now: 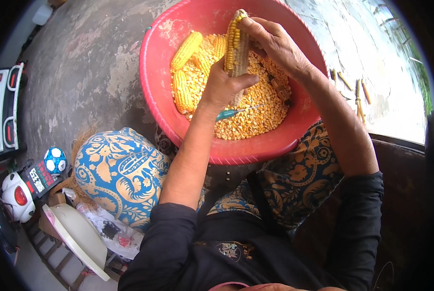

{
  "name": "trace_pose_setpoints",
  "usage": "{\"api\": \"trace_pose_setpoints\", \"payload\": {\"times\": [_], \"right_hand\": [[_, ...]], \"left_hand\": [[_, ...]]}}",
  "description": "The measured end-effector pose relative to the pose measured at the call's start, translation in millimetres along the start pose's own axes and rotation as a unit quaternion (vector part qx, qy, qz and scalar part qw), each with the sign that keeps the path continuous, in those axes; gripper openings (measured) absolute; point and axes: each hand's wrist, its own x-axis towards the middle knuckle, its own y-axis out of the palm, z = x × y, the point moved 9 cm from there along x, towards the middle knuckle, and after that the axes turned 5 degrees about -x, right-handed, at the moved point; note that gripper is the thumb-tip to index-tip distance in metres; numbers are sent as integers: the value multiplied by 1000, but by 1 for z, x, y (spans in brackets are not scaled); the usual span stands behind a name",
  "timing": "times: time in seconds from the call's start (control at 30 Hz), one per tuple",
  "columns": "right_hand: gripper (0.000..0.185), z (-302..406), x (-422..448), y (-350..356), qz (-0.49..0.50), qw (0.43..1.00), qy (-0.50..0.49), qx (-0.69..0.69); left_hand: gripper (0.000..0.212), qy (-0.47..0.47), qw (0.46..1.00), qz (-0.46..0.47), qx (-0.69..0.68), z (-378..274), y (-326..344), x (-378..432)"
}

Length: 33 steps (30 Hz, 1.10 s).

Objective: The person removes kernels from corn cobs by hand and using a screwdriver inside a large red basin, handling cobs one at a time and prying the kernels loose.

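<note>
My left hand (226,82) is closed around the lower part of a corn cob (235,47), which stands nearly upright over a red plastic basin (158,94). Yellow kernels cover the cob's left side; its right side is stripped bare. At the cob's top, my right hand (269,34) presses its thumb against the kernels, its other fingers behind the cob. Loose kernels (264,116) fill the basin's bottom. Several full ears of corn (182,91) lie on them at the left. Below my left hand rests a thin-shafted tool with a teal handle (227,115), partly hidden by my forearm.
Stripped cobs (358,96) lie on the concrete floor at the right. At the left are a white toy vehicle (0,109), a blue and white ball (55,160) and a pale plastic basin (80,232). A few kernels are on the floor below the red basin.
</note>
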Motion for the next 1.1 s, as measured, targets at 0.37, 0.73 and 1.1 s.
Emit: {"api": "trace_pose_setpoints", "payload": {"times": [0.37, 0.73, 1.1], "right_hand": [[44, 17, -1, 7, -2, 996, -66, -66], [44, 9, -2, 5, 46, 997, 19, 58], [43, 3, 0, 8, 34, 994, 35, 94]], "left_hand": [[41, 88, 992, -63, 66, -18, -8, -2], [39, 99, 991, -72, 57, -22, -10, -3], [36, 132, 973, -129, 141, -31, -13, -7]]}}
